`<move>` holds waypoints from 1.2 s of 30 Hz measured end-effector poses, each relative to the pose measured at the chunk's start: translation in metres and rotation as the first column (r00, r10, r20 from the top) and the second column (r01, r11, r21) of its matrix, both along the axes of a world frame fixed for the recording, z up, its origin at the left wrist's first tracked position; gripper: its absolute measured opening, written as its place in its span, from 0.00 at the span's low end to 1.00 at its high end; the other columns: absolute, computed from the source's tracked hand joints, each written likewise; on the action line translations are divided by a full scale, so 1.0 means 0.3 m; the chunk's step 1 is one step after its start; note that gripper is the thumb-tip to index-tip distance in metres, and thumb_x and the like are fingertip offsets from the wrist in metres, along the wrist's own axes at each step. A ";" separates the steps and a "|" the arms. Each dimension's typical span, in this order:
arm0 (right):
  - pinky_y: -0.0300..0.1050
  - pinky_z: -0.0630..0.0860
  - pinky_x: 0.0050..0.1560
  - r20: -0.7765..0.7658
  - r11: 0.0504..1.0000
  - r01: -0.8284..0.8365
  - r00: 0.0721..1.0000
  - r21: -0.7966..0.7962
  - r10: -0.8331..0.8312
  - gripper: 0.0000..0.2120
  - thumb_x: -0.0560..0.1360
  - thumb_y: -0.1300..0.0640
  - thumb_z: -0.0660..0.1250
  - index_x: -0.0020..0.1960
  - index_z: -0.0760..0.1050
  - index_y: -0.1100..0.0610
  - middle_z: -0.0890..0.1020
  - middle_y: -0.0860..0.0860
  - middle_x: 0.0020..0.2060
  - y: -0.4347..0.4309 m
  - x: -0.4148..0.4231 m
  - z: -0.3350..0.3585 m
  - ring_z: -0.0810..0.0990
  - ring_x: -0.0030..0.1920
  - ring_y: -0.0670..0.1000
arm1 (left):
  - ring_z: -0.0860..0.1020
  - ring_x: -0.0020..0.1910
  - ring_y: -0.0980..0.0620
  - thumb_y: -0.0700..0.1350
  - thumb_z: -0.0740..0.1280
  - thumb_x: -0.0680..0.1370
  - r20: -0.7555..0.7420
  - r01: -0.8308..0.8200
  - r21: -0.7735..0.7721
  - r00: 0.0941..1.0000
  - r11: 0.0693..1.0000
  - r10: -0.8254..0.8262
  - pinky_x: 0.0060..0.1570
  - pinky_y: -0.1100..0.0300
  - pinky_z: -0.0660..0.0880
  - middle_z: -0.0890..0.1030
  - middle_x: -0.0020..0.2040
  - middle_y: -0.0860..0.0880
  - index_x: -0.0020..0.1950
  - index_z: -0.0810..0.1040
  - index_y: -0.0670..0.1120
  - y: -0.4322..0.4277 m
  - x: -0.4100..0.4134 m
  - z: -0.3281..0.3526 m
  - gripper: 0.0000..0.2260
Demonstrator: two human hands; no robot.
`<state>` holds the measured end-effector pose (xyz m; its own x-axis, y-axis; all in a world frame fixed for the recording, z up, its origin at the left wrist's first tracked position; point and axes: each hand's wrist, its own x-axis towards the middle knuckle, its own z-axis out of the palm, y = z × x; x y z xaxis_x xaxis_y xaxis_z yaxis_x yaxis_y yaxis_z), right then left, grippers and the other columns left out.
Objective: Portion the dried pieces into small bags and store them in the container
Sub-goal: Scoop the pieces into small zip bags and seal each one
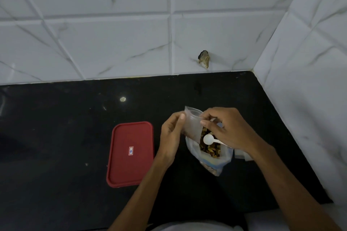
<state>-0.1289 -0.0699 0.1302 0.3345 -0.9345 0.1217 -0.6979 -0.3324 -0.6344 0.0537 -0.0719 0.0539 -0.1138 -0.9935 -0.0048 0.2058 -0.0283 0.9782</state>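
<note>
A small clear zip bag (pixel 191 124) is held upright between both hands above the counter. My left hand (pixel 171 136) pinches its left edge. My right hand (pixel 228 127) pinches its right edge near the mouth and also holds a white plastic spoon (pixel 208 139) under the palm. Below them a larger plastic bag (pixel 212 157) stands open with brownish-yellow dried pieces (pixel 209 149) inside. To the left a red rectangular container lid (pixel 129 153) with a small label lies flat on the black counter (pixel 56 136); whether the container is under it I cannot tell.
White marbled tile walls rise behind and to the right, meeting in a corner. A chipped hole (pixel 204 58) marks the back wall just above the counter. Something pale (pixel 242 154) lies behind my right wrist, mostly hidden.
</note>
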 end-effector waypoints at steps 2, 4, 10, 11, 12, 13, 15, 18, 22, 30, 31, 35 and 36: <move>0.31 0.77 0.47 0.012 1.000 -0.016 1.000 0.000 0.016 0.04 0.77 0.58 0.69 0.51 0.81 0.54 0.83 0.42 0.44 -0.015 -0.008 0.017 0.80 0.46 0.39 | 0.82 0.55 0.48 0.49 0.64 0.83 0.059 0.028 -0.031 0.998 0.999 -0.026 0.51 0.56 0.80 0.84 0.54 0.45 0.59 0.81 0.40 -0.002 0.017 0.042 0.13; 0.30 0.77 0.46 0.047 1.000 0.006 0.999 0.002 -0.006 0.04 0.76 0.59 0.70 0.51 0.82 0.53 0.83 0.41 0.42 -0.029 -0.010 0.027 0.81 0.45 0.38 | 0.83 0.51 0.50 0.46 0.66 0.82 0.089 0.001 -0.027 0.996 1.000 0.001 0.48 0.57 0.81 0.85 0.51 0.46 0.56 0.82 0.41 -0.002 0.019 0.068 0.10; 0.31 0.77 0.45 0.096 0.996 0.086 0.992 0.010 -0.087 0.03 0.76 0.60 0.70 0.49 0.82 0.54 0.83 0.43 0.40 -0.049 -0.003 0.026 0.82 0.42 0.39 | 0.83 0.45 0.51 0.44 0.68 0.82 0.138 -0.079 -0.099 0.986 0.992 0.092 0.43 0.53 0.81 0.84 0.46 0.47 0.52 0.82 0.42 -0.007 0.021 0.094 0.06; 0.32 0.78 0.45 0.092 0.997 0.078 0.993 0.017 -0.079 0.03 0.76 0.60 0.70 0.49 0.82 0.55 0.83 0.43 0.40 -0.051 -0.001 0.025 0.82 0.43 0.39 | 0.82 0.45 0.52 0.43 0.68 0.82 0.157 -0.092 -0.129 0.981 0.987 0.112 0.43 0.55 0.80 0.84 0.46 0.47 0.52 0.82 0.41 -0.009 0.025 0.099 0.06; 0.34 0.79 0.46 0.085 0.997 0.066 0.994 0.026 -0.068 0.03 0.76 0.60 0.70 0.49 0.82 0.55 0.83 0.43 0.40 -0.052 0.001 0.024 0.82 0.43 0.40 | 0.83 0.45 0.53 0.43 0.68 0.82 0.173 -0.101 -0.163 0.976 0.981 0.129 0.42 0.58 0.80 0.85 0.45 0.48 0.52 0.83 0.41 -0.011 0.030 0.104 0.06; 0.34 0.79 0.45 0.074 0.998 0.055 0.996 0.036 -0.058 0.03 0.76 0.60 0.70 0.49 0.81 0.55 0.83 0.43 0.40 -0.054 0.000 0.024 0.82 0.43 0.40 | 0.83 0.46 0.53 0.42 0.68 0.82 0.188 -0.106 -0.197 0.972 0.975 0.143 0.42 0.60 0.79 0.85 0.45 0.48 0.52 0.83 0.41 -0.014 0.035 0.109 0.06; 0.32 0.78 0.44 0.035 0.999 0.028 0.999 0.041 -0.029 0.03 0.76 0.60 0.70 0.48 0.81 0.54 0.83 0.43 0.39 -0.056 0.001 0.029 0.82 0.42 0.39 | 0.84 0.45 0.52 0.43 0.69 0.81 0.230 -0.105 -0.252 0.959 0.962 0.165 0.42 0.61 0.79 0.85 0.44 0.48 0.51 0.84 0.41 -0.022 0.047 0.115 0.06; 0.33 0.78 0.42 -0.073 1.000 0.001 0.997 0.009 0.000 0.03 0.76 0.59 0.70 0.48 0.80 0.53 0.81 0.43 0.38 -0.054 0.003 0.046 0.81 0.41 0.40 | 0.84 0.45 0.51 0.48 0.70 0.81 0.356 -0.093 -0.354 0.907 0.930 0.226 0.41 0.58 0.81 0.85 0.44 0.50 0.50 0.85 0.42 -0.038 0.070 0.111 0.09; 0.31 0.78 0.45 0.090 0.995 0.096 0.992 -0.035 -0.092 0.05 0.76 0.59 0.70 0.51 0.80 0.53 0.83 0.42 0.41 -0.047 0.024 0.062 0.82 0.43 0.39 | 0.85 0.46 0.51 0.45 0.68 0.82 0.311 -0.090 -0.306 0.931 0.948 0.189 0.44 0.56 0.83 0.86 0.45 0.49 0.52 0.84 0.41 -0.043 0.086 0.120 0.08; 0.42 0.81 0.49 0.575 0.859 0.327 0.642 0.393 -0.507 0.16 0.75 0.57 0.72 0.61 0.75 0.48 0.86 0.47 0.45 -0.006 0.106 0.017 0.84 0.47 0.43 | 0.85 0.47 0.51 0.43 0.69 0.81 0.044 -0.156 0.056 0.987 0.986 0.154 0.43 0.61 0.82 0.86 0.47 0.46 0.52 0.83 0.40 -0.023 0.016 0.153 0.07; 0.43 0.81 0.49 0.600 0.850 0.321 0.605 0.417 -0.523 0.17 0.75 0.58 0.72 0.61 0.75 0.49 0.86 0.47 0.45 -0.002 0.114 0.016 0.85 0.47 0.44 | 0.85 0.47 0.50 0.43 0.69 0.81 0.020 -0.142 0.071 0.990 0.987 0.141 0.42 0.61 0.81 0.86 0.47 0.45 0.53 0.83 0.39 -0.021 0.011 0.155 0.08; 0.41 0.81 0.46 0.630 0.824 0.348 0.531 0.447 -0.567 0.18 0.75 0.57 0.72 0.62 0.74 0.48 0.86 0.47 0.46 0.011 0.146 0.008 0.84 0.47 0.43 | 0.86 0.49 0.47 0.43 0.70 0.80 -0.009 -0.128 0.104 0.992 0.986 0.129 0.44 0.57 0.83 0.86 0.48 0.43 0.54 0.83 0.39 -0.021 -0.009 0.162 0.08; 0.39 0.80 0.44 0.636 0.820 0.362 0.518 0.444 -0.572 0.18 0.75 0.57 0.72 0.62 0.73 0.48 0.85 0.47 0.46 0.014 0.152 0.005 0.84 0.47 0.41 | 0.86 0.49 0.46 0.43 0.70 0.80 -0.007 -0.129 0.109 0.991 0.986 0.130 0.46 0.55 0.83 0.87 0.48 0.43 0.54 0.83 0.39 -0.022 -0.014 0.162 0.08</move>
